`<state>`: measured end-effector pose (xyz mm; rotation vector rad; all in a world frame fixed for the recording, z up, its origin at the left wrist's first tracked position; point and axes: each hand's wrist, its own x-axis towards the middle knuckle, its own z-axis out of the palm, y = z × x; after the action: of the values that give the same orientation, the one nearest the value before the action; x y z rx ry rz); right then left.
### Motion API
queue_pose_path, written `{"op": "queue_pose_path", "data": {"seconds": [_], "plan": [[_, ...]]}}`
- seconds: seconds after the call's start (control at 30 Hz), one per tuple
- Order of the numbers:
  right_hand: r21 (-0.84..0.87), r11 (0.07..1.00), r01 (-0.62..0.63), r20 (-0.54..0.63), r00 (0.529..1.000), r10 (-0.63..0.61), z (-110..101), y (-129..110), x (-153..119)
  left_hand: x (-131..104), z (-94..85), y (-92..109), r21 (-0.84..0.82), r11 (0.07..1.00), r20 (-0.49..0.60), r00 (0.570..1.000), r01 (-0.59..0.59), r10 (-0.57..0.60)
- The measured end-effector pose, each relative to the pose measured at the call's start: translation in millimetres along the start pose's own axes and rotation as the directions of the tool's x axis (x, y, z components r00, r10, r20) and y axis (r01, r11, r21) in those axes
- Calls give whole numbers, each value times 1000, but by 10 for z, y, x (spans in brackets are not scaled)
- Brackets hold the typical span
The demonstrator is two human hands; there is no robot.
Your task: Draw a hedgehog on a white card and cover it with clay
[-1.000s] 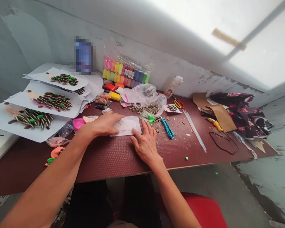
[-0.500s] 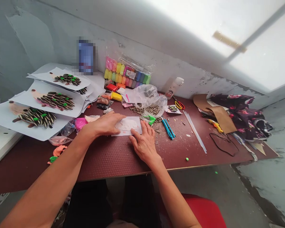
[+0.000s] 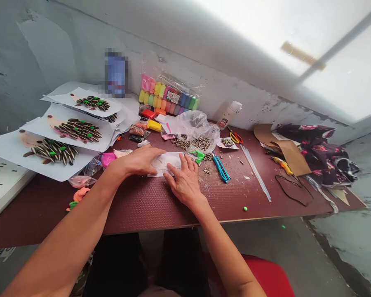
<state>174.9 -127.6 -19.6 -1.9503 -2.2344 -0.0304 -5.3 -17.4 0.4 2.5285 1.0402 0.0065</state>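
A small white paper card [image 3: 170, 158] lies on the dark red table, bearing a flat pale shape with faint reddish marks, now mostly covered by my fingers. My left hand [image 3: 143, 161] rests at the card's left edge, its thumb and fingers apart. Over the right part of the card, my right hand [image 3: 184, 178] lies with fingers stretched out and spread, touching it. Just beyond my right fingers are a lump of green clay [image 3: 199, 156] and a pile of striped sunflower seeds [image 3: 200, 142], partly under a clear plastic bag [image 3: 193, 123].
Left stand stacked sheets with seed hedgehogs [image 3: 80, 130]. Behind lie packs of coloured clay [image 3: 170, 97] and a white bottle [image 3: 229, 114]. To the right are a blue utility knife [image 3: 221, 168], scissors [image 3: 235, 137], glue sticks [image 3: 256, 173] and a yellow glue gun [image 3: 282, 165] with its cord.
My right hand has slid left across the card, covering more of the pale shape. My left hand stays at the card's left edge. The whole view has shifted slightly.
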Motion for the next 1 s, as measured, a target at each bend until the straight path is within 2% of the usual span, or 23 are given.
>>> {"op": "queue_pose_path", "data": {"seconds": [0.2,0.33,0.7,1.0], "plan": [[20,999,33,-6,999,-33,0,-29,-46,-31,-53,7,-8,999,49,998,32,-32],[18,998,53,-1,999,-53,-4,-44,-25,-37,-75,-14,-28,1000,56,998,13,-12],[50,998,45,45,998,-47,-31,-102,-4,-45,-70,-84,-28,999,68,998,-15,17],[29,999,37,27,999,-38,-23,-61,57,-40,-76,-84,-34,999,84,996,9,-6]]}}
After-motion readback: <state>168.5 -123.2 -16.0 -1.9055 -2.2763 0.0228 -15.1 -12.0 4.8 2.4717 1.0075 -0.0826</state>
